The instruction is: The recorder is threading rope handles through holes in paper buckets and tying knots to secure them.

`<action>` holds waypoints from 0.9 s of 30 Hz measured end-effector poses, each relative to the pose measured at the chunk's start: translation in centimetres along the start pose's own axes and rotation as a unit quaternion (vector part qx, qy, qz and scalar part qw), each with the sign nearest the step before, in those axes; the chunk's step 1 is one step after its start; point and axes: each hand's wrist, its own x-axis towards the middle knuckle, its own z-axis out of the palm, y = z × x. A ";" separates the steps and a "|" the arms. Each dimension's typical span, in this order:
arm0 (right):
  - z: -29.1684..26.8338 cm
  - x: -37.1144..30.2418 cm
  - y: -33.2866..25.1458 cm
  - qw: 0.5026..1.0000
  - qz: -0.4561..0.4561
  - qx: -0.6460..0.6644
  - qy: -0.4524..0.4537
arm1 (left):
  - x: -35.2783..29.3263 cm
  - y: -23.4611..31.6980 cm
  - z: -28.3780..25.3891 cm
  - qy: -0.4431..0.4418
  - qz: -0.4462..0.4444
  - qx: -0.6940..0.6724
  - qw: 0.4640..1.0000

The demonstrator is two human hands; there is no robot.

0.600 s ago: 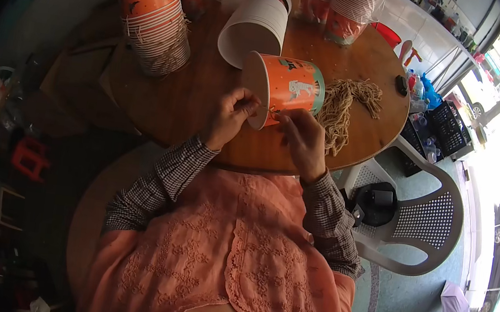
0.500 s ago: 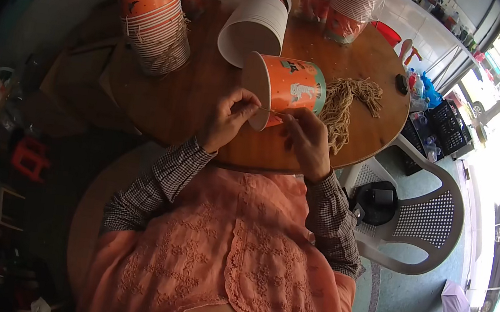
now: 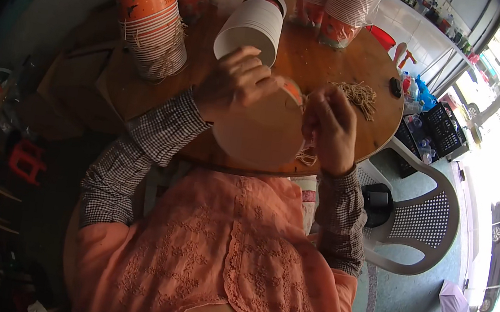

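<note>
An orange paper bucket (image 3: 259, 129) stands or leans at the table's near edge, its round pale face turned toward me and a bit of orange showing at the top right. My left hand (image 3: 240, 84) is at its upper left, fingers curled closed and slightly blurred. On the other side my right hand (image 3: 330, 125) is closed in a pinch. Whatever either hand holds is too small or smeared to make out. Behind the right hand lies a bundle of tan twine (image 3: 357, 97), partly hidden by it.
White nested buckets (image 3: 255, 25) lie on the round wooden table (image 3: 199, 87). At the left rises a stack of orange buckets tied with twine (image 3: 153, 26); bagged stacks (image 3: 342, 17) stand at the back. A small black object (image 3: 395, 86) sits near the right edge, beside a plastic chair (image 3: 423, 221).
The bucket has turned from lying sideways to facing me and come nearer. My hands have risen and moved apart; the thin strand earlier stretched between them is no longer clearly visible.
</note>
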 end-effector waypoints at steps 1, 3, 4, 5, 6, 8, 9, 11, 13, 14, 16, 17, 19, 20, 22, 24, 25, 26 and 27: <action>0.1 0.4 -0.5 1.000 -0.002 0.000 0.001 | 0.4 -0.2 -0.6 0.001 0.002 0.000 1.000; 0.5 1.2 -1.8 0.997 -0.050 -0.065 0.005 | 0.5 -0.7 -2.0 -0.096 -0.043 -0.026 0.994; 1.4 1.5 -2.7 0.994 -0.057 -0.096 0.012 | -0.1 -0.9 -2.0 -0.096 -0.043 -0.022 0.994; 1.6 2.0 -2.7 0.994 -0.058 -0.095 0.008 | -1.1 -1.1 -1.6 -0.091 -0.065 -0.051 0.992; 1.6 2.6 -2.8 0.988 -0.064 -0.136 -0.029 | -1.2 -1.2 -1.6 -0.086 -0.083 -0.083 0.989; 1.5 3.9 -2.3 0.978 -0.067 -0.178 -0.088 | -1.3 -1.0 -2.1 -0.219 -0.148 -0.080 0.961; 1.5 4.6 -1.9 0.978 -0.068 -0.178 -0.086 | -1.2 -0.9 -2.2 -0.348 -0.210 -0.078 0.910; 1.5 5.6 -1.5 0.935 -0.139 -0.317 -0.081 | -1.2 -1.2 -1.7 -0.323 -0.223 -0.110 0.913; 2.1 6.1 -1.7 0.938 -0.133 -0.310 -0.082 | -1.7 -1.3 -0.9 -0.299 -0.241 -0.141 0.913; 2.3 6.4 -1.8 0.941 -0.127 -0.303 -0.081 | -2.0 -1.6 0.2 -0.216 -0.271 -0.301 0.889; 2.4 7.1 -1.9 0.936 -0.134 -0.311 -0.091 | -1.8 -1.4 1.2 -0.124 -0.296 -0.449 0.834; 2.5 7.3 -1.9 0.932 -0.142 -0.319 -0.100 | -1.6 -1.2 1.7 -0.093 -0.325 -0.522 0.783; 2.5 7.6 -2.2 0.939 -0.118 -0.307 -0.101 | -0.8 -1.2 1.8 -0.062 -0.348 -0.593 0.723; 2.5 7.7 -2.3 0.946 -0.096 -0.293 -0.103 | -0.4 -1.3 1.6 -0.087 -0.356 -0.600 0.711; 2.0 8.2 -2.5 0.939 -0.106 -0.312 -0.097 | 0.3 -1.2 1.1 -0.113 -0.361 -0.609 0.697; 1.6 8.4 -2.6 0.933 -0.117 -0.329 -0.092 | 0.5 -0.7 0.6 -0.093 -0.383 -0.737 0.549; 1.5 8.3 -2.7 0.930 -0.124 -0.336 -0.089 | 0.7 -0.4 0.4 -0.093 -0.383 -0.737 0.549; 1.4 8.3 -2.7 0.926 -0.131 -0.342 -0.086 | 0.8 0.1 0.2 -0.090 -0.415 -0.735 0.529; 1.4 8.3 -2.7 0.926 -0.131 -0.342 -0.087 | 0.9 0.3 0.1 -0.086 -0.446 -0.731 0.509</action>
